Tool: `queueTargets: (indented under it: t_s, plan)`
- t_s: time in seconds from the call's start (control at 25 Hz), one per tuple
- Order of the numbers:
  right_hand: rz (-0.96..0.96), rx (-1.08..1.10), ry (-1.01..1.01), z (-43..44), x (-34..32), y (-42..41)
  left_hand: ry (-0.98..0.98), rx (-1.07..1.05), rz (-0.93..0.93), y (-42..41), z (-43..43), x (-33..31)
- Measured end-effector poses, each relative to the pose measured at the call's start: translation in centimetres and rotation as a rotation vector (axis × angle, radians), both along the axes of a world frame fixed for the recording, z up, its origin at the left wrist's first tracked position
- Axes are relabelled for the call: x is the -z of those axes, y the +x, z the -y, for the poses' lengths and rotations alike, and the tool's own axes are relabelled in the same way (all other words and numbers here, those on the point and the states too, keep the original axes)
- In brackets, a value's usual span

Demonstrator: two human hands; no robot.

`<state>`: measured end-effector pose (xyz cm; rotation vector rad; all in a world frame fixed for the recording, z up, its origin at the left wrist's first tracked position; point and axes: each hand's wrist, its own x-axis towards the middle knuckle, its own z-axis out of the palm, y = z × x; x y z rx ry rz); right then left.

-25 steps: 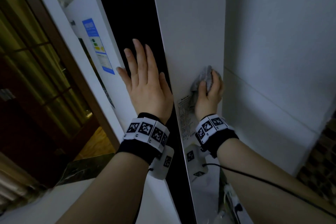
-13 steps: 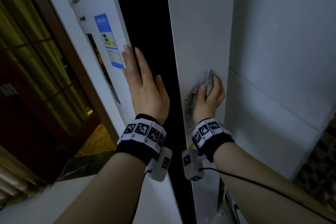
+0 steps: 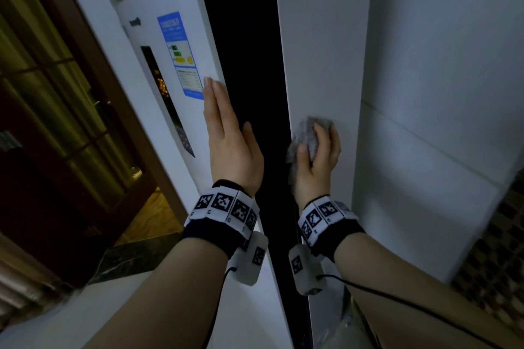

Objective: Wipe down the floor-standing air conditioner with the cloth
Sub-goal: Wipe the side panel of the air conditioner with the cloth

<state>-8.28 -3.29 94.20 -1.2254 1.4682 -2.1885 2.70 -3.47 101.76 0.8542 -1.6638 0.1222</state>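
Mid-wipe. Right hand (image 3: pixel 316 167) fingers clenched on the grey cloth (image 3: pixel 307 136), pressing it to the air conditioner (image 3: pixel 320 51) side panel. Left hand (image 3: pixel 231 147) flat, fingers straight, on the front face by the blue label (image 3: pixel 178 51). Cleaned area not discernible; front face probably left.

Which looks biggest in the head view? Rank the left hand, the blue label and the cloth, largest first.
1. left hand, though it is nearer the camera than the label.
2. blue label.
3. cloth, partly hidden by the right hand that grips it.
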Motion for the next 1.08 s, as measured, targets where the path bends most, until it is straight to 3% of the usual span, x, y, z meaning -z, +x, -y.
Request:
queueTargets:
  t_s: [0.16, 0.32, 0.48, 0.68, 0.84, 1.0, 1.08]
  plan:
    - [0.13, 0.055, 0.058, 0.9, -1.3, -0.9, 0.043, 0.041, -0.004, 0.5, 0.1, 0.1]
    - [-0.024, 0.007, -0.035, -0.4, 0.3, 1.3, 0.089, 0.07, -0.014, 1.3, 0.1, 0.7]
    - [0.142, 0.02, 0.017, 0.4, -0.8, 0.4, 0.113, 0.101, -0.005, 1.9, 0.0, 1.1]
    - [-0.027, -0.035, -0.034, -1.3, 1.4, 3.3, 0.1, 0.152, 0.03, 2.6, 0.1, 1.3]
    - [0.064, -0.002, -0.054, -1.0, 0.6, 3.4, 0.115, 0.224, 0.053, 3.5, 0.0, 1.8]
    - [-0.088, 0.047, -0.093, -1.7, 2.2, 5.7, 0.138, 0.288, 0.067, 4.1, -0.2, 2.3]
    - [-0.061, 0.067, -0.098, -1.6, 2.0, 5.1, 0.159, 0.317, 0.08, 4.5, -0.2, 2.7]
